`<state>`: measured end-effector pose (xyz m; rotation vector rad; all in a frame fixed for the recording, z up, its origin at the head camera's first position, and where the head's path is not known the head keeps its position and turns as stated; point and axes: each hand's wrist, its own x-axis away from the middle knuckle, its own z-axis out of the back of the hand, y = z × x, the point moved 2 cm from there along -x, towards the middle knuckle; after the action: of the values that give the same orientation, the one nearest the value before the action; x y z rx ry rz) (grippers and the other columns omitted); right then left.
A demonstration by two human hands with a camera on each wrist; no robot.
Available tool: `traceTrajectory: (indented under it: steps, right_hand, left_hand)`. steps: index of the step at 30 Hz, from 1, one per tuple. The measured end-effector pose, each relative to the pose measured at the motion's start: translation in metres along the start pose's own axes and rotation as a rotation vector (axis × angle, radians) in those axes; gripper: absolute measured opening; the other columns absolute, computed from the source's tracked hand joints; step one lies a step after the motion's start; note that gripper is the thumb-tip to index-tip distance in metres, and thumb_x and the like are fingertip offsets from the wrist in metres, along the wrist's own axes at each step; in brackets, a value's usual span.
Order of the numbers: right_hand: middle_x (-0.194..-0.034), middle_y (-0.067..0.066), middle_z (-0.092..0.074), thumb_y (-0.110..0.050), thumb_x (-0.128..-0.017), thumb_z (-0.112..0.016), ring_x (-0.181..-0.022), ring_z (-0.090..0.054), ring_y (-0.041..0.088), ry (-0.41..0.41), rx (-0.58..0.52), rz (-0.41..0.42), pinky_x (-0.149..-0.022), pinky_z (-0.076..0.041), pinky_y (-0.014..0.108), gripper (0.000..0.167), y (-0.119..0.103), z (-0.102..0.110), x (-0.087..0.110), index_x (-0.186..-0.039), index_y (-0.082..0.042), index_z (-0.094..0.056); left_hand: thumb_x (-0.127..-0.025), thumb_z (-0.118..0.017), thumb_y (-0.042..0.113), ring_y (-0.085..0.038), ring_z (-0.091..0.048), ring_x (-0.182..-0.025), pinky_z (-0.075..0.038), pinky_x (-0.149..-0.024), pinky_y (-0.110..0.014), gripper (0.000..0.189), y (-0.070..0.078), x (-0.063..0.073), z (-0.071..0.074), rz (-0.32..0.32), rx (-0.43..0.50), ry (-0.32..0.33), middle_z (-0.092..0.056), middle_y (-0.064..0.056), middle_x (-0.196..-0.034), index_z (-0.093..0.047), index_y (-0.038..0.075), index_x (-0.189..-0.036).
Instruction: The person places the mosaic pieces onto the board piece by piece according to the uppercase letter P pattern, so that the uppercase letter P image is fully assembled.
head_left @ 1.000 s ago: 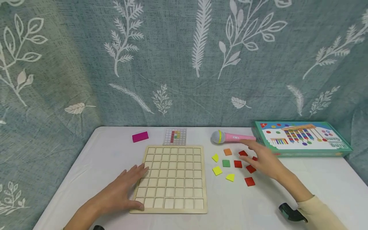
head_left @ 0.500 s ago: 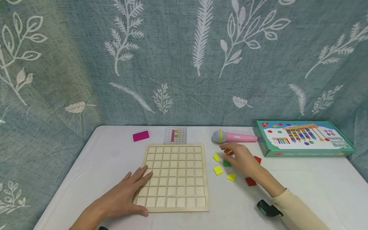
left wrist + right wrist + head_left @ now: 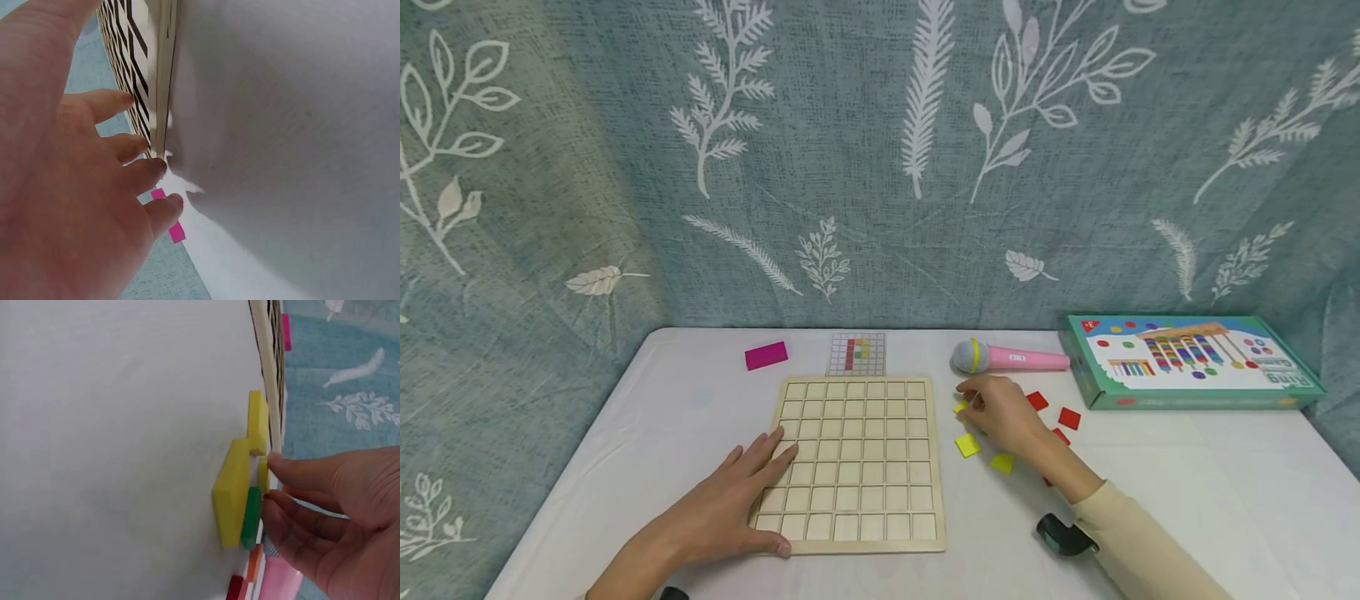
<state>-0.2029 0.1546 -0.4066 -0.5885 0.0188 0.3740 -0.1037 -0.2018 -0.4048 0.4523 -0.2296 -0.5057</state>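
Nearest, the left hand (image 3: 726, 507) lies spread-fingered along the left edge of the wooden grid board (image 3: 847, 473). Beyond, right of the board, the right hand (image 3: 1003, 417) has thumb and fingertips about a small yellow piece (image 3: 264, 475); I can't tell whether they pinch it. Farther back lie a pink microphone (image 3: 1022, 358) and a green box (image 3: 1198, 400).

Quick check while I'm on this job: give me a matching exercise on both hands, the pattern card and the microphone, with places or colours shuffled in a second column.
Column one:
1. Left hand
2. Right hand
3. Pattern card
4. Microphone

Column two:
A. Pink with a grey head
B. At the left side of the grid board
C. Just beyond the board's far edge
D. At a small yellow tile

Pairs: 1-B, 2-D, 3-C, 4-A.
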Motion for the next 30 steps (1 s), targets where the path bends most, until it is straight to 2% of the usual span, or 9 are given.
traceTrajectory:
  steps: [12, 20, 25, 30]
  right_hand:
    - [-0.099, 0.006, -0.069, 0.007, -0.078, -0.075, -0.083, -0.062, 0.016, -0.066, -0.049, -0.031, -0.074, -0.054, 0.031, 0.033, -0.010, -0.001, -0.005, -0.109, -0.001, -0.071]
    - [-0.094, 0.005, -0.069, 0.008, -0.082, -0.071, -0.081, -0.062, 0.014, -0.071, -0.063, 0.015, -0.072, -0.054, 0.030, 0.029, -0.014, 0.001, -0.008, -0.109, -0.001, -0.071]
    - [-0.086, 0.004, -0.068, 0.009, -0.080, -0.073, -0.077, -0.062, 0.014, -0.060, -0.059, 0.076, -0.069, -0.053, 0.027, 0.028, -0.023, 0.001, -0.013, -0.107, 0.000, -0.071]
    - [-0.086, 0.004, -0.068, 0.007, -0.081, -0.074, -0.078, -0.063, 0.016, -0.075, -0.075, 0.151, -0.068, -0.053, 0.024, 0.026, -0.034, -0.005, -0.024, -0.106, 0.001, -0.071]
  left_hand:
    - [-0.065, -0.071, 0.073, -0.046, -0.023, -0.143, -0.021, -0.112, -0.064, 0.115, 0.000, 0.002, -0.001, 0.022, 0.007, -0.008, -0.019, -0.023, -0.159, -0.035, 0.006, -0.151]
    - [-0.063, -0.071, 0.074, -0.046, -0.024, -0.143, -0.022, -0.112, -0.064, 0.116, -0.001, 0.001, -0.003, 0.037, 0.001, -0.009, -0.020, -0.022, -0.159, -0.036, 0.007, -0.151]
    - [-0.063, -0.070, 0.075, -0.046, -0.024, -0.143, -0.022, -0.113, -0.063, 0.116, -0.001, 0.002, -0.003, 0.042, -0.004, -0.006, -0.020, -0.022, -0.159, -0.036, 0.008, -0.151]
    - [-0.063, -0.071, 0.075, -0.046, -0.023, -0.143, -0.022, -0.112, -0.063, 0.116, 0.001, 0.001, -0.002, 0.053, -0.004, -0.009, -0.020, -0.023, -0.159, -0.036, 0.008, -0.151]
